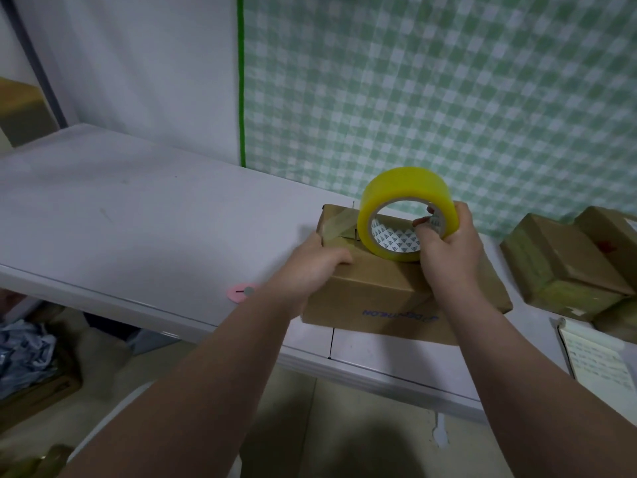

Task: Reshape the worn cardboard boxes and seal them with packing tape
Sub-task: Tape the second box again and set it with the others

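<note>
Where the white table (138,219) runs left of the cardboard box (379,291), its top lies broad and bare out to the far wall, with only a small pink object (241,292) lying near the table's near edge, just beside the left wrist. Open room is tighter on the right: a stack of taped boxes (565,263) sits near the box but apart from it, and a sheet of paper (599,363) lies nearer, by the table's near edge. A green checked cloth (448,81) hangs close behind the box on the far side. The box sits near the table's near edge, right of the middle, with its near face close to that edge.

The box is plain brown with its top flaps down, and blue lettering (398,314) reads upside down on its near face. A clear strip of tape (339,224) crosses its far-left corner and folds down over the left side. The seam between the top flaps shows as a dark line at the far end, just beside the roll.

The left hand (310,267) grips the box's left top edge, fingers curled over onto the lid. The right hand (448,250) is clamped on the yellow tape roll (396,188), fingertips hooked inside the printed core and the palm round the outer rim. The roll stands on edge on the lid's far half, its open hole facing near and left.
</note>
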Tool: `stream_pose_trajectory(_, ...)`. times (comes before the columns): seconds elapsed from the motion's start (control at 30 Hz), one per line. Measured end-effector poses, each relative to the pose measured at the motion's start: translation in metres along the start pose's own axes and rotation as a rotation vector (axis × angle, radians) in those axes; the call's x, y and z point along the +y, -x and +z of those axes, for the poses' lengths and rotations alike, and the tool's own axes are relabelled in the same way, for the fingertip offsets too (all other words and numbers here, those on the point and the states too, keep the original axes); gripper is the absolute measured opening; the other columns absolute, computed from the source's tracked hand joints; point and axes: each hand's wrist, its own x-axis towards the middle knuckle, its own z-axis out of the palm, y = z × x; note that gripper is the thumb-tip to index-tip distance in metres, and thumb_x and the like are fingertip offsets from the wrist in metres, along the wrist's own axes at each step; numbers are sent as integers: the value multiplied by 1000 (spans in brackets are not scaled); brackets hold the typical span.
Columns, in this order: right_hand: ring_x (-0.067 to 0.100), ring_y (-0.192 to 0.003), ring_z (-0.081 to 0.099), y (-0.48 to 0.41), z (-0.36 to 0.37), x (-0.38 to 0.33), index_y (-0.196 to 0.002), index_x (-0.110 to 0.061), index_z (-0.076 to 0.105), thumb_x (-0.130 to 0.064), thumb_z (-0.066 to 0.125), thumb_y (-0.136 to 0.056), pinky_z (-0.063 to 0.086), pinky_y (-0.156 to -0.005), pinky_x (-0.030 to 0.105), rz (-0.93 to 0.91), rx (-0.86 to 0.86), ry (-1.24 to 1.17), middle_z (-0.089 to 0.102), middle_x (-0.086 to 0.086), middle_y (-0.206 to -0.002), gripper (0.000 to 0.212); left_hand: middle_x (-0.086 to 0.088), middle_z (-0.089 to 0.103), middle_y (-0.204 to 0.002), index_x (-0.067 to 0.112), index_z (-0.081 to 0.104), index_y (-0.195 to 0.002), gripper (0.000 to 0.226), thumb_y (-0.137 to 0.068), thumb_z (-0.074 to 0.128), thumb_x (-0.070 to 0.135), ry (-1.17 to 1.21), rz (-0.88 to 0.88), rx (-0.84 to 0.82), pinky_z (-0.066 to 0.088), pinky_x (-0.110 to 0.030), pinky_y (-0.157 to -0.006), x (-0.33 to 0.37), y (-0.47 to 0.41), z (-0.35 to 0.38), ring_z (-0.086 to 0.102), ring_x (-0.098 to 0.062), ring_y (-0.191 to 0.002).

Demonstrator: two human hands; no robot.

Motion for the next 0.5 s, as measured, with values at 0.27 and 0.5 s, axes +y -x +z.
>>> stream_pose_trajectory(0.27,-1,-67,51,-2,-4,1,-104,-16,53,-11,62,-83,36,-52,4,-53,-107,50,56,-7,-79,22,3,48,-128,42,39,-129,107,-33,75,73,-513,189,44,45,-33,-97,13,-22,2,50,-14,-115)
stream_pose_trajectory(0.5,23,-77,54,-35,-47,4,-109,-16,55,-12,61,-86,38,-60,28,-173,-154,307,58,3,-87,24,-5,38,-131,51,31,-128,109,-29,67,84,-708,59,83,42,-43,-102,16,-25,-1,44,-26,-120)
